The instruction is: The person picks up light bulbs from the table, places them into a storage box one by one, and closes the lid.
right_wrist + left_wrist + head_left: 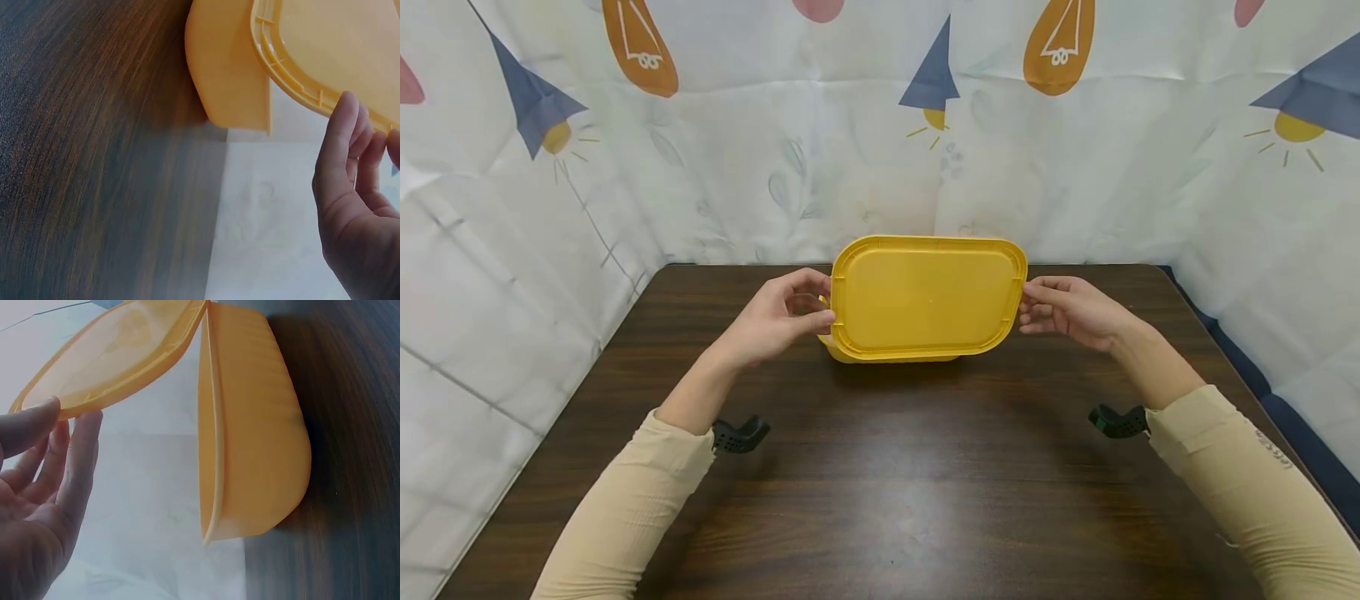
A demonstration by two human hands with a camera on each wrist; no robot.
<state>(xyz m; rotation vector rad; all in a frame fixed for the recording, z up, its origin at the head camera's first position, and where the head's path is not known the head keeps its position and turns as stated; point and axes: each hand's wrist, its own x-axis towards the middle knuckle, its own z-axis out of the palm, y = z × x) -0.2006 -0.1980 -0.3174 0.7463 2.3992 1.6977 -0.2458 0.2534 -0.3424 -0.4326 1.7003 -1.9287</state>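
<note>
A yellow rounded rectangular lid (929,296) is held tilted up, its ribbed underside facing the head camera. My left hand (778,315) pinches the lid's left end between thumb and fingers. At the opposite end, my right hand (1075,312) holds the rim with thumb and fingertips. Behind the lid stands a yellow plastic tub (259,425), upright on the table and mostly hidden in the head view. The left wrist view shows the lid slanting up from the tub's rim, apart from it at the near side. The tub's inside is barely visible.
The dark wooden table (895,467) extends in front of the tub. A white patterned curtain (865,167) hangs right behind the table's back edge and along both sides. Black wrist straps (741,435) sit at both sleeve cuffs.
</note>
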